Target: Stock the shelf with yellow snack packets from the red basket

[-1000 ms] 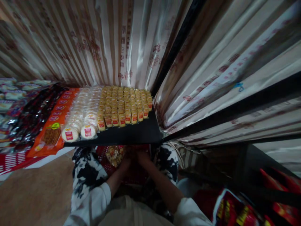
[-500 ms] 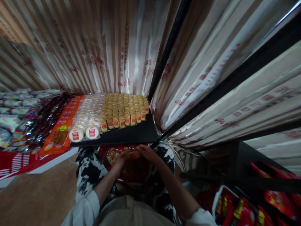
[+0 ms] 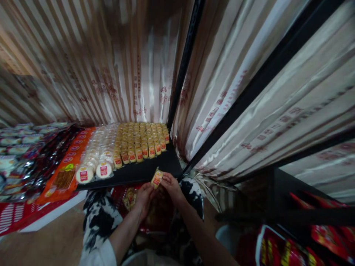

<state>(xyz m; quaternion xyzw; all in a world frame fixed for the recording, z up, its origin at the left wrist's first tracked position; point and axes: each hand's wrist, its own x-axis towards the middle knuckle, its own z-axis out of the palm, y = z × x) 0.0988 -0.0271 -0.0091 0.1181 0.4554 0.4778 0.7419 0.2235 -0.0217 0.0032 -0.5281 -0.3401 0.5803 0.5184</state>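
Note:
A small yellow wrapped snack pack (image 3: 156,178) with a red and white label is held upright between my two hands, near the front edge of the black shelf (image 3: 144,170). My left hand (image 3: 144,195) pinches its lower left side. On its right side, the fingers of my right hand (image 3: 170,184) grip it. Just beyond, rows of matching yellow packs (image 3: 141,142) stand close together on the shelf. Below my hands, between my knees, sits a red basket (image 3: 118,192) with more wrapped packs in it, partly hidden by my arms.
Left of the yellow packs lie round white wrapped crackers (image 3: 104,170), an orange bag (image 3: 62,171) and dark shiny packs (image 3: 51,159). Pleated printed curtains (image 3: 133,66) hang behind a black post (image 3: 184,62). Red packets (image 3: 294,253) fill a container at lower right.
Both hands have risen from over the basket toward the shelf's front edge, bringing up the snack pack, now in plain sight. The camera view has shifted slightly.

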